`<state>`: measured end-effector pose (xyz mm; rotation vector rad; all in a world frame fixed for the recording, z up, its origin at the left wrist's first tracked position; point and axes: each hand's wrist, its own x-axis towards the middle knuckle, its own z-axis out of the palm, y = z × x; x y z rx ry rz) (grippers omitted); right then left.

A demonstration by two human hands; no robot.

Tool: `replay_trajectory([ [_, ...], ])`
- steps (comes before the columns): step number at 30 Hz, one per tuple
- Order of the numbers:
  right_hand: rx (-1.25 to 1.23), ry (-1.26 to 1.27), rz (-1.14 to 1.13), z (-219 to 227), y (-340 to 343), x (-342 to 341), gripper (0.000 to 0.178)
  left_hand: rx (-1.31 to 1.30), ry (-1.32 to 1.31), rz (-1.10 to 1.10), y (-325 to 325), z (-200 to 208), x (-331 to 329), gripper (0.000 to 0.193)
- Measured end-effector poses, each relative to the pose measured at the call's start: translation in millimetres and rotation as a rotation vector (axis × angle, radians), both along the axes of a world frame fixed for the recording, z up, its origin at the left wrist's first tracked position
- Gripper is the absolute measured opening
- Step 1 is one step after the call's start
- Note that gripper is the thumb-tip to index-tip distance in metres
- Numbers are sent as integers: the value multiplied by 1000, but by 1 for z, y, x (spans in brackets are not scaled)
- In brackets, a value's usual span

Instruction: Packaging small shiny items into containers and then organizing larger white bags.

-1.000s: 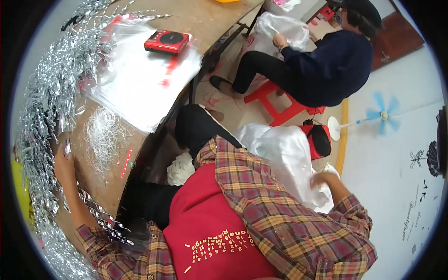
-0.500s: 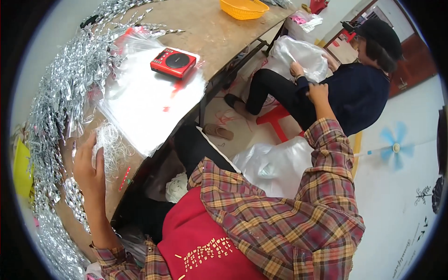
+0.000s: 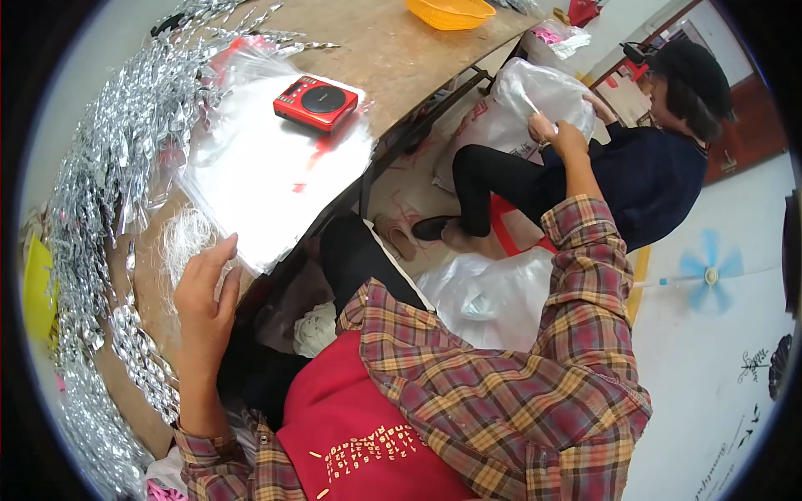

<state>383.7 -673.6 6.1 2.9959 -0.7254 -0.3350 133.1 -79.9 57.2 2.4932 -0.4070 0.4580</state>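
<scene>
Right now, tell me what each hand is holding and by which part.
The left hand holds nothing; it rests open on the table edge. The right hand reaches the co-worker's white plastic bag; its grip cannot be told.

Clearance: tabletop mostly bare at far end.
Silver foil twists crowd the left edge; clear plastic sheets and red radio occupy centre; orange basket sits far off.
</scene>
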Motion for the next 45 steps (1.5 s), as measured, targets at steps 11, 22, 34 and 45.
replay_trajectory([
  [11,-31,-245,29,-21,36,-8,68,-32,22,12,-2,-9,-22,35],
  [22,-13,-223,176,-27,44,-7,79,-71,4,-46,-17,-26,-33,35],
  [34,-99,-162,523,-91,121,62,81,-90,134,72,-6,-50,-58,35],
  [45,-31,-38,730,-208,137,-43,14,-174,164,-46,-18,-57,-50,32],
])
